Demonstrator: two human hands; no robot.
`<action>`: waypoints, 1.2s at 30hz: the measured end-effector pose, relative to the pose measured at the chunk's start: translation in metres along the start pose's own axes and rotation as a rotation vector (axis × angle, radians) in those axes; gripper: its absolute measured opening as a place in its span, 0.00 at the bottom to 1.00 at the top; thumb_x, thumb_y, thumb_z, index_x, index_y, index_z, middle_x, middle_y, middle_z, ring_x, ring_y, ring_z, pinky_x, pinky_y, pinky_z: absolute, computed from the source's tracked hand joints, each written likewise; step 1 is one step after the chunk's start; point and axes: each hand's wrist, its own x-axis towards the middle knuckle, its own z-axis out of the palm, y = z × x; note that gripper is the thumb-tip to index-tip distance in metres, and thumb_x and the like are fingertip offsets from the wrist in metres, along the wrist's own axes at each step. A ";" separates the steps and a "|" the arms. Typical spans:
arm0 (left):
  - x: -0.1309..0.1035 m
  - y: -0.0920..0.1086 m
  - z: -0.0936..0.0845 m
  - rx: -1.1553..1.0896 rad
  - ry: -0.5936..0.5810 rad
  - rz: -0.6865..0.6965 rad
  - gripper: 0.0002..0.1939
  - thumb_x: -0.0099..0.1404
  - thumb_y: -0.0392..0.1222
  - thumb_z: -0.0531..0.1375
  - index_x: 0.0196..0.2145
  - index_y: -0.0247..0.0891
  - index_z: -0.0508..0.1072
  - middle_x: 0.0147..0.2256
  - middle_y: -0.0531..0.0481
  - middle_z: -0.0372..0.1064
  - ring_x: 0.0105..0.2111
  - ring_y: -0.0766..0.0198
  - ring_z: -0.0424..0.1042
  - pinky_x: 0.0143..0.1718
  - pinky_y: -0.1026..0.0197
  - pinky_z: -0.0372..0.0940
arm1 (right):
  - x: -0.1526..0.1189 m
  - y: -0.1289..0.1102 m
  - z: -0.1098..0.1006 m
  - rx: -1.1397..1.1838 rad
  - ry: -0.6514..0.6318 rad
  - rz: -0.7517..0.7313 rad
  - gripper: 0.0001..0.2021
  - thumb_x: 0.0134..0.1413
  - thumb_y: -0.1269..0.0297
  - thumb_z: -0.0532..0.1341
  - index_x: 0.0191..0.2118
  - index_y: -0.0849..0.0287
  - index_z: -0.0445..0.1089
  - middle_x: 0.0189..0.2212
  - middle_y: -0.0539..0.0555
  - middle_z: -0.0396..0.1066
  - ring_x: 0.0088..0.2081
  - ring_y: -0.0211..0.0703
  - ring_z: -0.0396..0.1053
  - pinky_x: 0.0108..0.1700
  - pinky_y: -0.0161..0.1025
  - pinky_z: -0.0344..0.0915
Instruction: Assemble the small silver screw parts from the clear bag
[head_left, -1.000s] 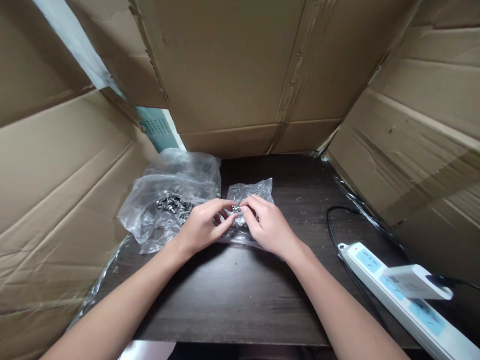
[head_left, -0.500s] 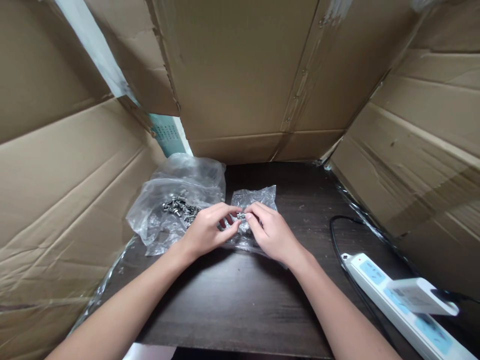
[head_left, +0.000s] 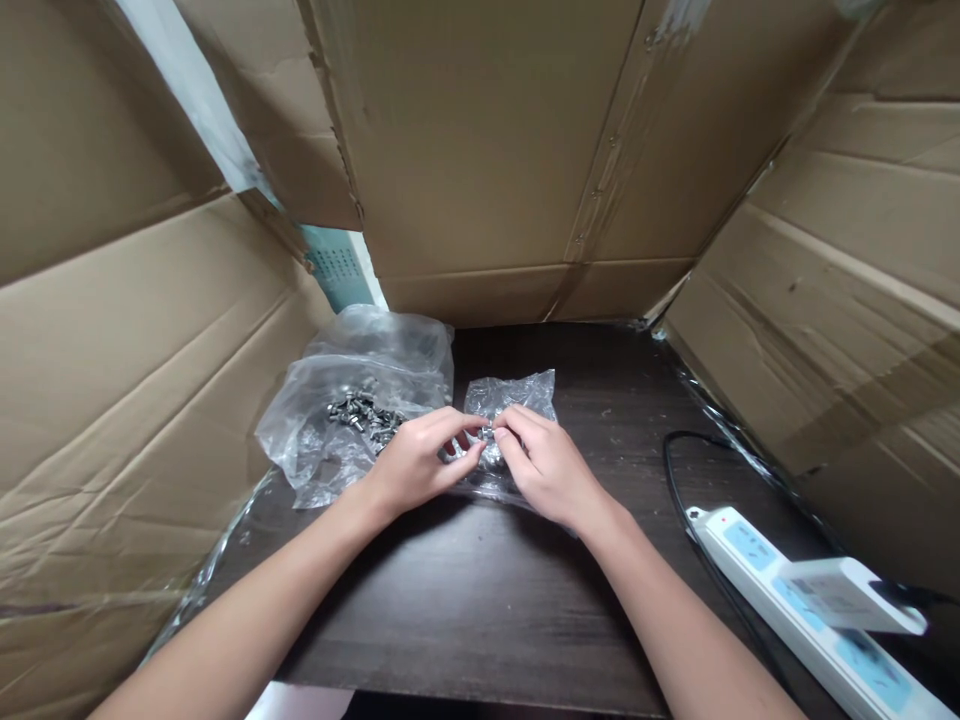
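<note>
A small metal bolt (head_left: 486, 433) is held between my two hands, above a small clear plastic bag (head_left: 536, 388). My left hand (head_left: 420, 455) has its thumb and forefinger at the bolt's left end. From the other side, my right hand (head_left: 544, 460) pinches it with thumb and fingers; the fingertips partly hide it. Shiny small metal parts show in the small bag below, mostly covered by my hands. To the left, a heap of metal bolts (head_left: 360, 412) lies on a larger, crumpled clear plastic bag (head_left: 300, 400), close to my left hand.
The dark wooden table (head_left: 480, 600) is walled by cardboard panels (head_left: 495, 150) at the back and both sides. On the right lies a white power strip (head_left: 795, 600) with a white plug-in adapter (head_left: 840, 595); a black cable (head_left: 667, 470) loops beside it.
The view has shifted very slightly. Both hands stay at the bolt, with only small movements of the fingertips around it.
</note>
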 end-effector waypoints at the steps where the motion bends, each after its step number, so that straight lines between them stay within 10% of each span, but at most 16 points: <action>1: 0.000 0.000 0.000 0.001 0.003 0.005 0.10 0.68 0.36 0.61 0.47 0.35 0.74 0.34 0.49 0.74 0.29 0.68 0.73 0.35 0.65 0.70 | 0.000 0.000 0.001 0.000 0.001 0.003 0.10 0.69 0.66 0.51 0.34 0.56 0.65 0.34 0.50 0.68 0.36 0.41 0.66 0.40 0.39 0.60; 10: 0.001 0.000 0.000 0.010 0.026 0.029 0.11 0.68 0.35 0.61 0.48 0.35 0.75 0.35 0.49 0.75 0.29 0.68 0.74 0.35 0.65 0.71 | -0.001 0.000 0.002 0.150 0.044 0.010 0.04 0.62 0.68 0.56 0.41 0.55 0.66 0.42 0.53 0.66 0.41 0.43 0.66 0.40 0.39 0.63; 14: 0.001 0.000 0.001 0.014 0.054 0.032 0.10 0.68 0.35 0.62 0.47 0.34 0.75 0.34 0.48 0.75 0.29 0.68 0.73 0.34 0.65 0.70 | -0.001 -0.002 0.003 0.268 0.062 0.091 0.18 0.55 0.69 0.60 0.52 0.53 0.62 0.53 0.55 0.63 0.49 0.46 0.66 0.41 0.40 0.66; 19: 0.002 0.002 0.001 0.005 0.041 0.048 0.09 0.69 0.36 0.61 0.46 0.34 0.75 0.34 0.48 0.76 0.29 0.67 0.74 0.35 0.65 0.71 | 0.002 0.000 0.005 0.256 0.040 0.113 0.12 0.66 0.58 0.54 0.33 0.57 0.68 0.47 0.55 0.66 0.49 0.46 0.66 0.45 0.43 0.65; 22: 0.002 0.002 0.000 0.015 0.040 0.041 0.10 0.69 0.36 0.61 0.47 0.35 0.75 0.35 0.47 0.76 0.30 0.67 0.74 0.35 0.64 0.72 | 0.001 0.001 0.005 0.267 0.047 0.086 0.04 0.59 0.67 0.57 0.40 0.56 0.67 0.48 0.55 0.66 0.49 0.45 0.66 0.44 0.42 0.65; 26: 0.002 0.001 0.000 0.017 0.049 0.026 0.10 0.68 0.36 0.61 0.47 0.34 0.75 0.35 0.47 0.76 0.30 0.67 0.74 0.34 0.64 0.71 | -0.002 0.000 0.003 0.271 0.078 0.077 0.23 0.48 0.73 0.59 0.52 0.54 0.62 0.52 0.56 0.64 0.50 0.47 0.65 0.45 0.43 0.66; 36: 0.003 0.001 -0.001 0.048 0.085 0.013 0.11 0.68 0.35 0.62 0.48 0.33 0.75 0.35 0.47 0.76 0.28 0.69 0.72 0.32 0.66 0.70 | 0.001 -0.005 -0.002 0.213 0.139 -0.024 0.15 0.50 0.75 0.58 0.44 0.55 0.72 0.48 0.56 0.67 0.52 0.49 0.66 0.53 0.48 0.64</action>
